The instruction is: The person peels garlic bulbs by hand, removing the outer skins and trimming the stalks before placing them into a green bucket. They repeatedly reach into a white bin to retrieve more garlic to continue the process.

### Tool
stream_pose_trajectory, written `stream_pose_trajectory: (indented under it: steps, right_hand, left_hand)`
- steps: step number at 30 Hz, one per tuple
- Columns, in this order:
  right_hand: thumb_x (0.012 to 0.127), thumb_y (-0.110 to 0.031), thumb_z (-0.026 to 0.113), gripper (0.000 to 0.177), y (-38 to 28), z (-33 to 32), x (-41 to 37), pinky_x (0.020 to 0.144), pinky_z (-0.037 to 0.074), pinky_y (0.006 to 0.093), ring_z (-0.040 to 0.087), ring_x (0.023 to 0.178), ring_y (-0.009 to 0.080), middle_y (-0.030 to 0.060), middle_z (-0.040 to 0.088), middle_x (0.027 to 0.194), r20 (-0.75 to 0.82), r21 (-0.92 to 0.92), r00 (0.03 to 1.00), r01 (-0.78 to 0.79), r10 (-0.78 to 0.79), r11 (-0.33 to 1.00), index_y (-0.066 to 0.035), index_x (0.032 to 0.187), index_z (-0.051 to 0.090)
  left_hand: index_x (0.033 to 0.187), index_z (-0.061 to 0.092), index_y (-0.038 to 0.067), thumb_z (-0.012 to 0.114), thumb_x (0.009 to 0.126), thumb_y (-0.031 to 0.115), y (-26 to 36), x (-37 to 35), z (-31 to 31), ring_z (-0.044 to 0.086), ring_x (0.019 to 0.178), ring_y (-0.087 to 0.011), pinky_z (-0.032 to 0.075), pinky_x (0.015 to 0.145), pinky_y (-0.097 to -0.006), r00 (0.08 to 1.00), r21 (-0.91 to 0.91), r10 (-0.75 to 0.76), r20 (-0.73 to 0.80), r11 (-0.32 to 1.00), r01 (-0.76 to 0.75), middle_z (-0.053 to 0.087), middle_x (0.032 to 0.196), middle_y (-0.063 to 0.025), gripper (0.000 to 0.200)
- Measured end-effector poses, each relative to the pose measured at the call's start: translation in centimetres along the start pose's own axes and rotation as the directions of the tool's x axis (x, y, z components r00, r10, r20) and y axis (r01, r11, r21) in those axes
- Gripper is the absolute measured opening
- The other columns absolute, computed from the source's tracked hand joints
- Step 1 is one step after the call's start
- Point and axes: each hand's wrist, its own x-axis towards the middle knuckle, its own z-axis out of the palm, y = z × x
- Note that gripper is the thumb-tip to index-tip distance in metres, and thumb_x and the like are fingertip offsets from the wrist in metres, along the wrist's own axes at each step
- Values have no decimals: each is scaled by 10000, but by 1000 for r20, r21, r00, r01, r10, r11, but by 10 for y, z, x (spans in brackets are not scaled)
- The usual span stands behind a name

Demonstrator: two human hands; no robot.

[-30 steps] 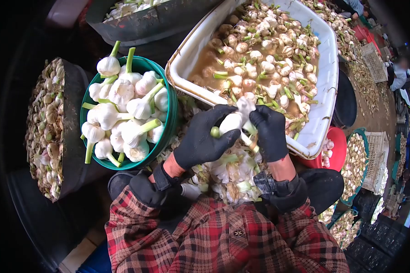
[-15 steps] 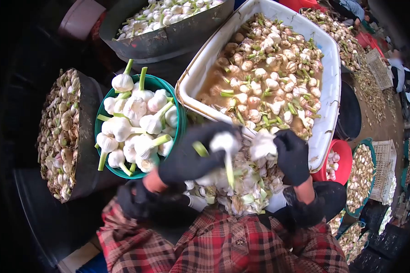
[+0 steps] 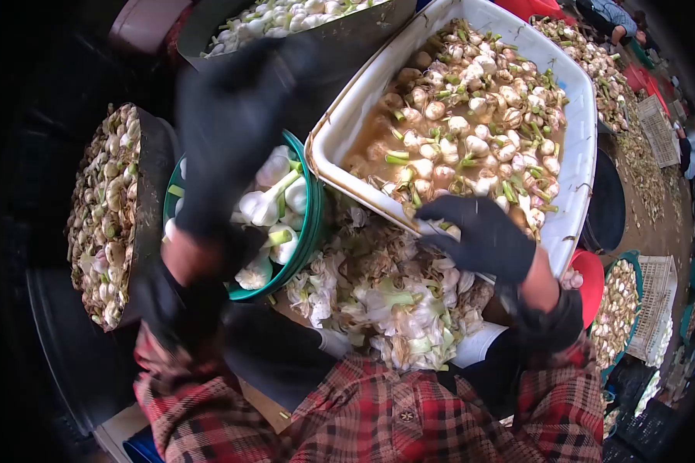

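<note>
My left hand (image 3: 228, 127), in a black glove, is raised over the green basket (image 3: 313, 220) of peeled garlic; motion smears its fingers, and whether it holds anything cannot be made out. Over the near edge of the white tub (image 3: 581, 181) is my right hand (image 3: 483, 235), also gloved, its fingers bent around or beside a garlic bulb. Muddy water and unpeeled garlic (image 3: 479, 131) fill the tub. Between my knees lies a heap of peeled garlic skins (image 3: 398, 301).
A dark container of white garlic (image 3: 293, 19) stands at the top, and another of unpeeled garlic (image 3: 108, 216) at the left. On the right are a red bowl (image 3: 589, 285), a green basket (image 3: 616, 309) and a pale crate (image 3: 655, 301). Another person's arm (image 3: 619, 32) shows at top right.
My left hand has moved up and left over the green basket, and the white bulb is no longer visible in it. My right hand has shifted to the tub's edge, away from the pale skins.
</note>
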Motion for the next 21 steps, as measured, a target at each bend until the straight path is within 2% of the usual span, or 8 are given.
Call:
stream_pose_trajectory:
  steps: [1, 3, 5, 7, 8, 16, 19, 21]
  right_hand:
    - [795, -241, 674, 246, 18, -4, 17, 685, 513, 424, 647, 768, 328, 155, 662, 862, -14, -60, 999, -47, 46, 997, -75, 977, 664]
    - [813, -236, 674, 262, 63, 3, 53, 740, 516, 384, 650, 816, 328, 154, 672, 921, -27, -231, 994, -105, 102, 967, -53, 1000, 670]
    - [820, -287, 621, 299, 101, 18, 88, 804, 501, 416, 633, 882, 331, 156, 662, 976, -98, -342, 993, -101, 71, 934, -50, 996, 665]
    - [813, -296, 611, 325, 134, 40, 119, 819, 500, 424, 620, 937, 334, 175, 641, 1021, -140, -438, 964, -266, 227, 859, -67, 1043, 634]
    - [812, -301, 613, 321, 137, 48, 133, 814, 503, 428, 623, 939, 332, 171, 641, 1002, -143, -485, 948, -316, 283, 815, -72, 1037, 630]
    - [777, -201, 599, 178, 159, 69, 164, 779, 533, 423, 648, 940, 314, 133, 664, 983, -129, -639, 908, -384, 399, 667, -96, 887, 693]
    - [741, -126, 558, 190, 149, 48, 149, 806, 519, 418, 649, 874, 333, 167, 674, 873, -253, -498, 864, -502, 435, 707, -78, 856, 702]
    - [769, -100, 537, 207, 145, 21, 127, 777, 514, 421, 649, 827, 342, 176, 675, 875, -135, -508, 955, -296, 265, 809, -57, 881, 705]
  left_hand:
    - [1014, 662, -24, 686, 861, 176, 0, -36, 25, 632, 788, -111, 499, 716, -259, 997, -354, -47, 67, 933, 67, 695, 875, -74, 253]
    - [926, 654, -12, 709, 820, 143, 8, -84, 52, 651, 734, -155, 520, 677, -297, 894, -302, -342, 290, 854, 424, 686, 826, -87, 195]
    - [893, 641, -1, 704, 805, 116, -13, -111, 82, 653, 705, -208, 518, 661, -319, 943, -310, -132, 306, 923, 229, 660, 784, -120, 159]
    - [867, 631, 9, 692, 798, 113, -32, -128, 99, 635, 664, -278, 503, 628, -351, 898, -360, -158, 410, 877, 318, 625, 747, -149, 139]
    - [959, 646, -21, 642, 837, 55, -45, -130, 94, 651, 779, -188, 508, 717, -313, 823, -261, -81, 563, 927, 269, 674, 896, -124, 144]
    - [1010, 634, -23, 623, 880, 79, -61, -130, 90, 663, 785, -213, 521, 725, -319, 756, -273, -254, 603, 825, 495, 681, 918, -120, 166]
    - [1159, 564, 3, 586, 933, 197, -65, -125, 90, 670, 801, -256, 539, 754, -351, 755, -420, -376, 537, 657, 626, 667, 985, -145, 299]
    - [1283, 453, 35, 518, 962, 340, -66, -116, 83, 669, 827, -302, 547, 788, -406, 608, -619, -477, 634, 159, 770, 637, 1068, -186, 447]
